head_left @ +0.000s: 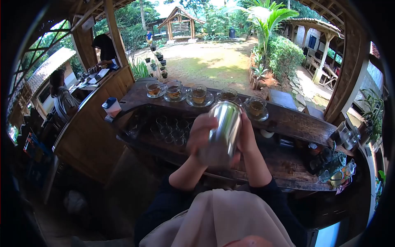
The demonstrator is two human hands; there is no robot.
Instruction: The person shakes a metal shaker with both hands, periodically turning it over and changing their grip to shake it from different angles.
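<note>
Both hands grip a shiny metal shaker (226,127), held tilted above the dark wooden counter. My left hand (200,136) is wrapped around its left side, fingers blurred by motion. Pressed against the other side is my right hand (245,133), its fingers partly hidden behind the metal. The shaker's lower end is smeared by motion, and what it contains is hidden. Just beyond stands a row of glass cups with amber liquid on saucers, among them a middle cup (198,94) and a right-hand cup (256,106). The shaker partly overlaps another glass cup (229,94) in view.
Upturned glasses (166,129) sit in a recess at left, near a white-and-pink container (111,107). Glass jars and pitchers (331,164) crowd the counter's right end. Two people are at the left, one beside a wooden counter (96,115). Posts frame the garden.
</note>
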